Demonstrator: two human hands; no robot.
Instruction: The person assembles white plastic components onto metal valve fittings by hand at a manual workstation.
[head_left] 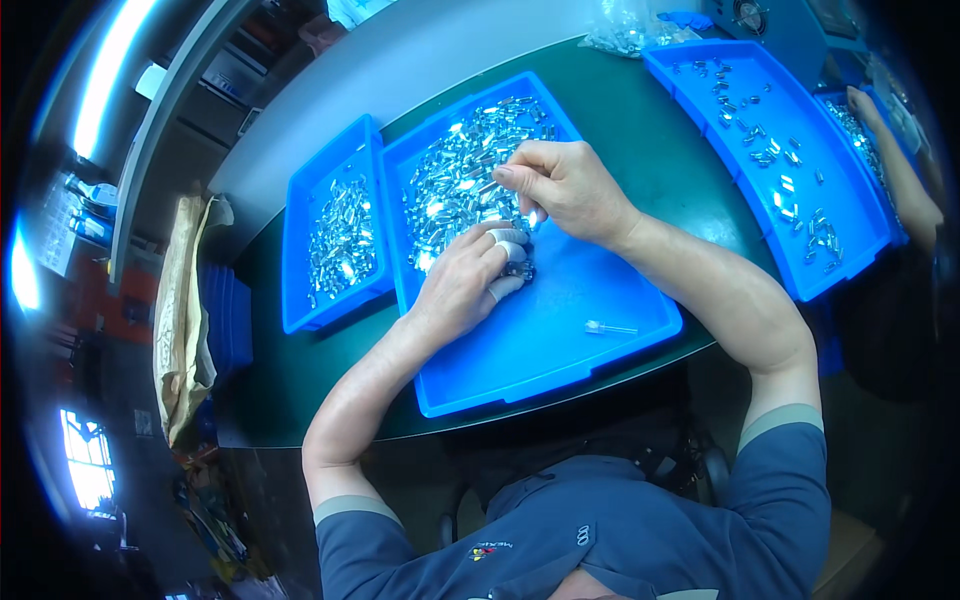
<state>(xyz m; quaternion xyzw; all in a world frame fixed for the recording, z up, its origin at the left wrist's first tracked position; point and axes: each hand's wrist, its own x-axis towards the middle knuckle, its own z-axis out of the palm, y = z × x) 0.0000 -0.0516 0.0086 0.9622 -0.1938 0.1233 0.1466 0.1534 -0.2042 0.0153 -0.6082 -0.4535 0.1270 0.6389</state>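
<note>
A large blue tray [560, 345] lies in front of me, its far part heaped with small shiny metal cylinders [470, 165]. My left hand [470, 270], with white covers on some fingers, rests in the tray at the near edge of the heap. Its fingers curl over a few metal pieces [520, 269], and what they grip is partly hidden. Just above and to the right is my right hand [575, 190], thumb and forefinger pinched together. Whatever lies in that pinch is too small to make out. A clear thin tube-like piece [610, 328] sits alone near the tray's front right corner.
To the left stands a smaller blue tray [300, 255] of similar cylinders. Another blue tray [800, 200] with scattered cylinders is at the right, beside another person's arm [895, 170]. Clear plastic bags [630, 35] lie at the back of the green tabletop [650, 130]. Brown paper [180, 320] hangs left.
</note>
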